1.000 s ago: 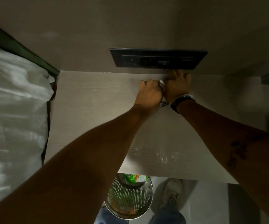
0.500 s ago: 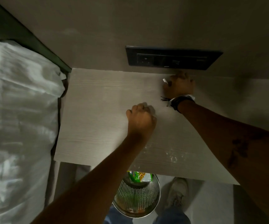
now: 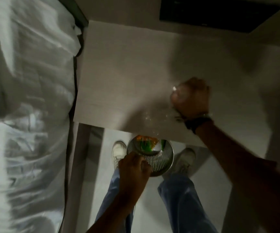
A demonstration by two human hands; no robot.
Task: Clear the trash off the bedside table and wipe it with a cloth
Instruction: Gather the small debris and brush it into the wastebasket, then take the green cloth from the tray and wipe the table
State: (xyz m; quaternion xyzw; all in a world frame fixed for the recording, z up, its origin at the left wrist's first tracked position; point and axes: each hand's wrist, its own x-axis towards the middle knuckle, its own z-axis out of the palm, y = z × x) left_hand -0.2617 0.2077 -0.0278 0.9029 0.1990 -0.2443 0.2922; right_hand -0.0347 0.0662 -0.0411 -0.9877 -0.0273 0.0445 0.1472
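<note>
Fists both: left hand (image 3: pixel 133 167) above the bin (image 3: pixel 159 158), contents hidden; right hand (image 3: pixel 192 96) sweeps crumbs (image 3: pixel 148 117) off the tabletop (image 3: pixel 119 73) binward.

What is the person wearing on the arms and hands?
Both forearms are bare, with no sleeves or gloves. The right hand has a dark band at the wrist, like a watch or bracelet, with a thin cord beside it. The left hand shows nothing worn.

The left hand (image 3: pixel 133 167) hangs low and near, fingers curled, forearm reaching in from the near edge. The right hand (image 3: pixel 192 96) is fisted farther off, wrist banded, blurred.
</note>
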